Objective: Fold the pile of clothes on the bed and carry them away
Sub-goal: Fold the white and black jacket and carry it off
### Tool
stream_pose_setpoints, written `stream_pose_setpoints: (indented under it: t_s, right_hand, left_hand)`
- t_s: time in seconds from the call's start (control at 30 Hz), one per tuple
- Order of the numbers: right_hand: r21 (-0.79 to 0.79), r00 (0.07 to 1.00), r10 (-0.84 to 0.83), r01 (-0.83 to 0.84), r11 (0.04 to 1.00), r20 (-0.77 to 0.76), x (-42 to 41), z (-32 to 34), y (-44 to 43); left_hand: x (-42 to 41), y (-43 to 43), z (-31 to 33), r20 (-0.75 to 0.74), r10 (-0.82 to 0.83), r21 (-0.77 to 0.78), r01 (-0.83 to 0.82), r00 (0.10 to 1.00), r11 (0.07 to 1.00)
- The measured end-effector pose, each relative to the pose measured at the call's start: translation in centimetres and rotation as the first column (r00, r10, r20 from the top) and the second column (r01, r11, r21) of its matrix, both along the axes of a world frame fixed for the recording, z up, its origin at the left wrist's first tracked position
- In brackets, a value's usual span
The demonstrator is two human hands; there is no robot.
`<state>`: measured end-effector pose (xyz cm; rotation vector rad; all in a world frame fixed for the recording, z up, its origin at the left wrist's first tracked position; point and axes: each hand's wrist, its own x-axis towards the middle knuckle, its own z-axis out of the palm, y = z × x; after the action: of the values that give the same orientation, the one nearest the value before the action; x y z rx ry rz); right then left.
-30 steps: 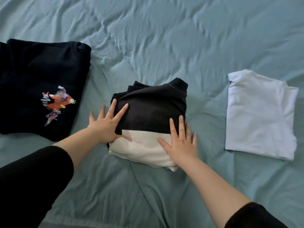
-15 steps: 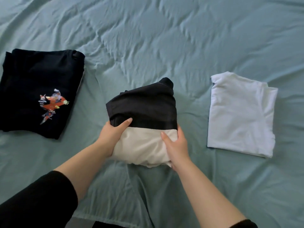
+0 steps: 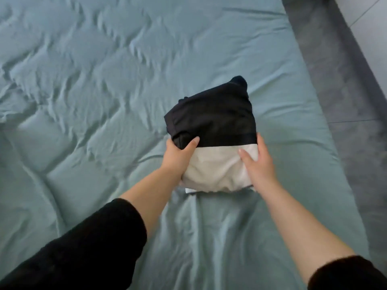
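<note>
A folded garment [image 3: 211, 120], black on its far half and cream-white on its near half, is held at the right side of the bed. My left hand [image 3: 180, 158] grips its left edge, thumb on top and fingers underneath. My right hand [image 3: 256, 166] grips the right edge the same way. A thin strip of white cloth [image 3: 189, 190] peeks out beneath the bundle. I cannot tell whether the bundle rests on the bed or hangs just above it.
The wrinkled teal bed sheet [image 3: 83, 84] fills the left and middle of the view. The bed's right edge runs diagonally, with a dark grey strip [image 3: 343, 84] beyond it and pale floor [image 3: 368, 15] at the top right.
Both hands went from pressing flat on the garment to gripping its sides and moved it right. The view swung right; the black printed garment and white folded tee no longer show.
</note>
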<state>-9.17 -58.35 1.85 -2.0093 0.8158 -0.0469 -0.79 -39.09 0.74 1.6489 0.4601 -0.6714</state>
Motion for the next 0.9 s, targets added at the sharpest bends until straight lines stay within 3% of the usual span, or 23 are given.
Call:
stream_pose_setpoints:
  t_s: [0.1,0.13,0.2,0.27,0.3,0.33,0.4,0.47,0.57,0.9]
  right_hand:
    - [-0.060,0.977,0.014,-0.028,0.998,-0.212,-0.2,-3.1,-2.0]
    - [-0.150,0.970,0.024,-0.062,0.987,-0.242,-0.2,-3.3,-2.2]
    - [-0.430,0.960,0.096,-0.207,0.879,-0.265,-0.3,-2.8,-1.7]
    - [-0.596,0.919,0.288,-0.394,0.700,-0.270,-0.3,-2.2,-0.8]
    - [-0.594,0.865,0.384,-0.502,0.628,-0.324,-0.2,-2.0,-0.6]
    - [-0.554,0.801,0.439,-0.598,0.579,-0.407,0.1,-1.9,-0.6]
    - [-0.427,0.688,0.444,-0.714,0.555,-0.574,1.0,-2.2,-1.4]
    - [-0.311,0.581,0.436,-0.778,0.546,-0.688,2.2,-2.9,-2.3]
    - [-0.234,0.477,0.428,-0.830,0.506,-0.768,4.1,-4.4,-2.5]
    - [-0.166,0.363,0.375,-0.870,0.464,-0.853,6.3,-3.8,-1.5]
  left_hand:
    - [0.4,-1.9,-3.1,-0.108,-0.081,0.153,0.097,0.991,0.983]
    - [0.5,-2.1,-3.2,-0.082,-0.108,0.257,0.126,0.991,0.958]
    - [0.0,-2.1,-2.3,0.113,-0.279,0.585,0.163,0.954,0.795]
    - [-1.1,-2.4,-1.3,0.357,-0.592,0.752,0.153,0.723,0.641]
    - [-1.7,-2.5,-0.9,0.367,-0.735,0.793,0.223,0.570,0.568]
    - [-1.9,-2.5,-0.8,0.303,-0.842,0.824,0.321,0.446,0.467]
    - [-1.1,-2.3,-1.7,0.092,-0.935,0.816,0.513,0.344,0.269]
    - [0.4,-2.4,-3.3,-0.086,-0.945,0.757,0.638,0.316,0.144]
    - [1.6,-3.4,-5.3,-0.184,-0.947,0.732,0.680,0.265,0.048]
    - [2.2,-4.4,-6.1,-0.307,-0.909,0.713,0.701,0.282,-0.023]
